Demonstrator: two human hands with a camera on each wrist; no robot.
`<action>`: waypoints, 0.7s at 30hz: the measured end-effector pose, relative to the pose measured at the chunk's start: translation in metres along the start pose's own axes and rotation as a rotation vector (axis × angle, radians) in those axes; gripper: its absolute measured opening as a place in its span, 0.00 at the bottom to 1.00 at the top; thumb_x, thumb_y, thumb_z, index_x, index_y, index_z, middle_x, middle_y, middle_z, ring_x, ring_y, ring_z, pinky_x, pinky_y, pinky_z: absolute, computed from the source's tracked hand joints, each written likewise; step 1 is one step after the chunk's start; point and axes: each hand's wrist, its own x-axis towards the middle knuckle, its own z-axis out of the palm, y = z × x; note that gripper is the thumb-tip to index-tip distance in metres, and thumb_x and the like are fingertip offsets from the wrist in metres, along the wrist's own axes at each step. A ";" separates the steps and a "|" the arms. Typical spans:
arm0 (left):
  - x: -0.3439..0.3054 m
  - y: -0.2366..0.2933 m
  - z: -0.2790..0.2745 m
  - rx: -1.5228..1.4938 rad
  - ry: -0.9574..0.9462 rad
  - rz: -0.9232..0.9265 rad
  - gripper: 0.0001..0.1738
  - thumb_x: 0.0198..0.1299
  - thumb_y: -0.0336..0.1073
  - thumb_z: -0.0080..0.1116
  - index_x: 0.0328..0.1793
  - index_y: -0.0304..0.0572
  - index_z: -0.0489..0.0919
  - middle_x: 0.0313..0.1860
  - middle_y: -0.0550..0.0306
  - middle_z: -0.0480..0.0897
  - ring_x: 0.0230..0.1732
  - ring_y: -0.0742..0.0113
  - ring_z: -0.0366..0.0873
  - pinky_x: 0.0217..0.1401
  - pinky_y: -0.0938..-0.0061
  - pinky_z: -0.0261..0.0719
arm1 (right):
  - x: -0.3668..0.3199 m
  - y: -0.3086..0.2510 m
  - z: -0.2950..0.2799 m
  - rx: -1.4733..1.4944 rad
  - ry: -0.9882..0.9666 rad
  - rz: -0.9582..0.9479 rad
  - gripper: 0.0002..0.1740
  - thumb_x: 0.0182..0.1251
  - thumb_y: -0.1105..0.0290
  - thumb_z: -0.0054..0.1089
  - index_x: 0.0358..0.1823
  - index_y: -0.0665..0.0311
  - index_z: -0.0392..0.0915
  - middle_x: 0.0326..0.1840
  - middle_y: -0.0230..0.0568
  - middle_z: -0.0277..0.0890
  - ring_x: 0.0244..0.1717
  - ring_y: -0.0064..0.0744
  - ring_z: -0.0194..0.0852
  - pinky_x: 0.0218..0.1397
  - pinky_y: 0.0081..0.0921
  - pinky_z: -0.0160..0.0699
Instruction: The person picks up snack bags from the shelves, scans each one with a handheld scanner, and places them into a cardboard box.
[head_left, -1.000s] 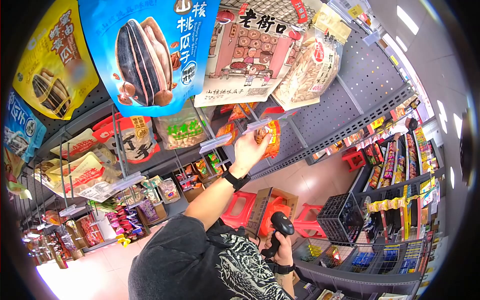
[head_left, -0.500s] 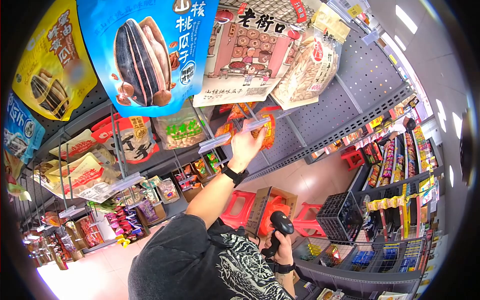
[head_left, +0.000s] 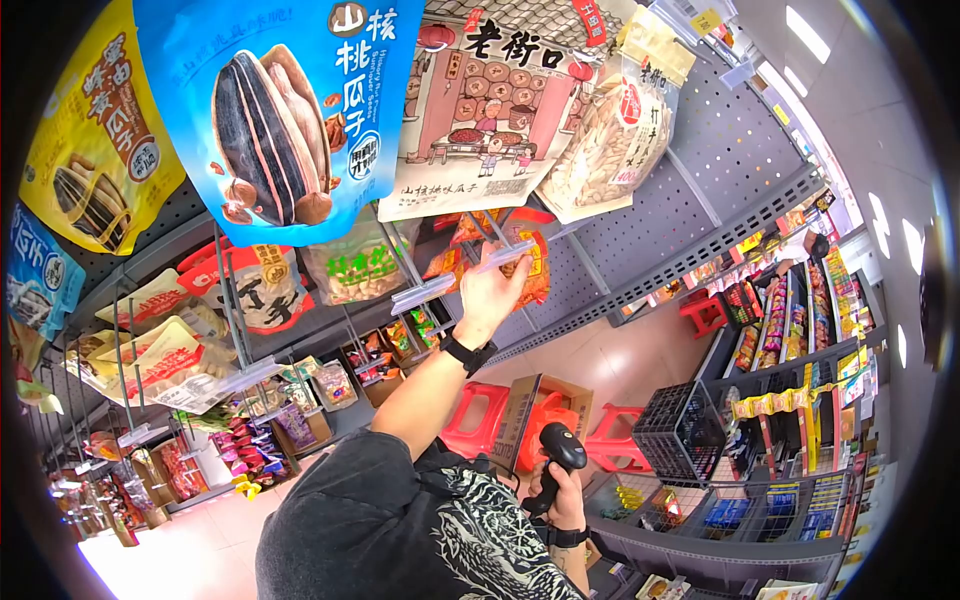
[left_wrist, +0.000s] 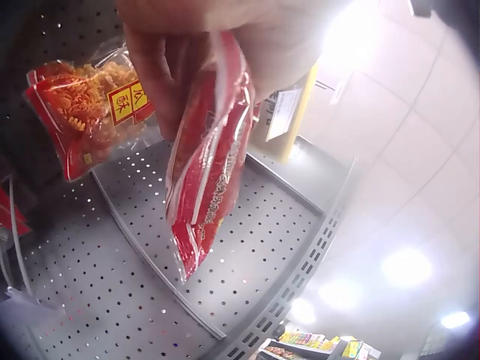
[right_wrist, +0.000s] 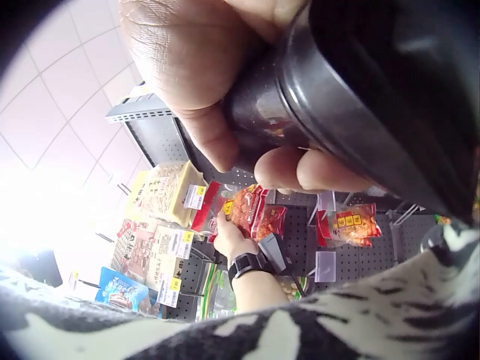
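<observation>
My left hand (head_left: 490, 300) is raised to the shelf hooks and grips a red snack bag (head_left: 537, 268) by its edge, beside a clear price-tag holder (head_left: 505, 254). In the left wrist view that bag hangs side-on below the fingers, its crinkled red seam facing the camera. Another bag of orange crispy snacks (left_wrist: 94, 105) hangs just left of it. Lower down, in front of the printed shirt, my right hand (head_left: 568, 502) holds a black handheld barcode scanner (head_left: 564, 446). The right wrist view shows the fingers curled round its handle.
Large sunflower seed bags, one blue (head_left: 275, 130) and one beige (head_left: 480, 120), hang above the left hand. Grey perforated shelf panels (head_left: 720, 150) stand behind. Red stools (head_left: 474, 420), a cardboard box (head_left: 512, 425) and a black crate (head_left: 682, 430) stand on the floor below.
My left hand has shifted slightly left, and its fingers now cover less of the red bag's front. The hanging bags sit a little further left in view. My right hand keeps the scanner in place.
</observation>
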 end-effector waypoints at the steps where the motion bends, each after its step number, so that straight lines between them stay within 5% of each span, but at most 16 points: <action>1: -0.001 0.001 0.000 -0.054 -0.004 0.016 0.21 0.55 0.47 0.63 0.48 0.39 0.81 0.38 0.44 0.83 0.41 0.45 0.81 0.45 0.60 0.78 | 0.001 0.001 -0.002 -0.001 0.001 0.001 0.24 0.63 0.66 0.58 0.58 0.67 0.66 0.31 0.41 0.73 0.22 0.31 0.70 0.25 0.27 0.70; 13: -0.003 0.006 -0.005 -0.090 0.001 0.048 0.19 0.55 0.45 0.64 0.46 0.39 0.82 0.40 0.41 0.82 0.43 0.46 0.80 0.45 0.61 0.77 | -0.003 0.002 0.002 -0.034 0.031 0.010 0.19 0.63 0.65 0.58 0.50 0.68 0.68 0.30 0.42 0.72 0.22 0.31 0.70 0.25 0.29 0.71; 15: -0.004 0.005 -0.006 -0.074 -0.031 0.030 0.20 0.55 0.45 0.64 0.47 0.39 0.82 0.39 0.41 0.82 0.42 0.46 0.81 0.44 0.62 0.77 | -0.007 -0.003 0.012 -0.001 0.051 -0.038 0.13 0.65 0.67 0.57 0.38 0.73 0.72 0.28 0.43 0.73 0.22 0.31 0.72 0.25 0.27 0.73; 21: -0.004 0.000 -0.003 -0.055 -0.053 -0.030 0.20 0.55 0.45 0.64 0.49 0.40 0.82 0.39 0.41 0.83 0.42 0.46 0.81 0.45 0.62 0.78 | -0.006 0.000 0.007 0.018 0.026 -0.024 0.12 0.65 0.67 0.57 0.39 0.72 0.71 0.29 0.43 0.74 0.22 0.31 0.72 0.25 0.26 0.73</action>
